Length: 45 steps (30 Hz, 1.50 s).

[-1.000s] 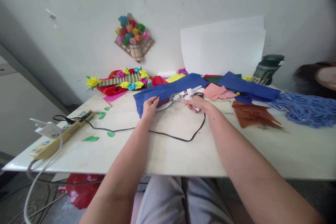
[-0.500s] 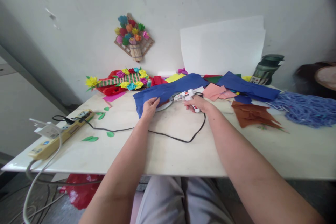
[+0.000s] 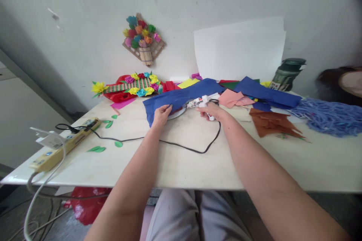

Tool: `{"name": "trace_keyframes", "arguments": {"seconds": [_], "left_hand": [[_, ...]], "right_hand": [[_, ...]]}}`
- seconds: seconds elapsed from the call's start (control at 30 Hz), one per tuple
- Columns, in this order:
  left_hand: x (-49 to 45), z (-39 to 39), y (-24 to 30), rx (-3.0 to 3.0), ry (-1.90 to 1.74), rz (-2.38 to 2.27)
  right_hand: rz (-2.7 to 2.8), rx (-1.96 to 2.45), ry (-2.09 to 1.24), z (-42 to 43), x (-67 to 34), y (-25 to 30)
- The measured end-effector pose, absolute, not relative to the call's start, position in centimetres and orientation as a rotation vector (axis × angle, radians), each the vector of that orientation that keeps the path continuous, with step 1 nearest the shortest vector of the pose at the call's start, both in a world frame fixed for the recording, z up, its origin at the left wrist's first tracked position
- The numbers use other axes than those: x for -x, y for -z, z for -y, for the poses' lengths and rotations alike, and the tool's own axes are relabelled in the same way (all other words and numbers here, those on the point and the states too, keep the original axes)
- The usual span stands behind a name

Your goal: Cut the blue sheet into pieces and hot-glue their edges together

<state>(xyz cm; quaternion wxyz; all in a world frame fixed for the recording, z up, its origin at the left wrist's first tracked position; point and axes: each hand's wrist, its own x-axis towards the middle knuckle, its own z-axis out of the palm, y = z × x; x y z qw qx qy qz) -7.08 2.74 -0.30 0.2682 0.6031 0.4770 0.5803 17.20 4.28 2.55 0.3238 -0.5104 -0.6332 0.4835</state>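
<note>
My right hand (image 3: 210, 111) is wrapped round a white hot glue gun (image 3: 201, 101), whose nozzle points left toward the edge of a long blue sheet (image 3: 181, 97), fabric or crepe paper. My left hand (image 3: 162, 115) pinches the near edge of that sheet between thumb and fingers. Under the sheet, between the two hands, shows part of a pale round disc (image 3: 177, 113) with something brown on it; the sheet hides the rest. From the glue gun a black cord (image 3: 186, 148) runs left across the table, passing under my left forearm.
A yellow power strip (image 3: 66, 144) lies on the left near green paper leaves (image 3: 97, 149). Behind are a flower-decorated craft piece (image 3: 138, 86) and a dark green bottle (image 3: 287, 75). Salmon paper (image 3: 233, 99), brown paper (image 3: 271, 123) and blue yarn (image 3: 330, 117) lie on the right.
Almost nothing differs. Both hands keep their places, and the glue gun stays at the edge of the blue sheet.
</note>
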Motion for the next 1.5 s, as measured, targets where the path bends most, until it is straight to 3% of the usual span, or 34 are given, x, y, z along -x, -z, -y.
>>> {"name": "trace_keyframes", "arguments": {"seconds": [1.5], "left_hand": [[7.1, -2.7, 0.2, -1.622, -1.536, -1.324]], "right_hand": [[1.635, 1.599, -0.978, -5.2, -15.3, -2.8]]}}
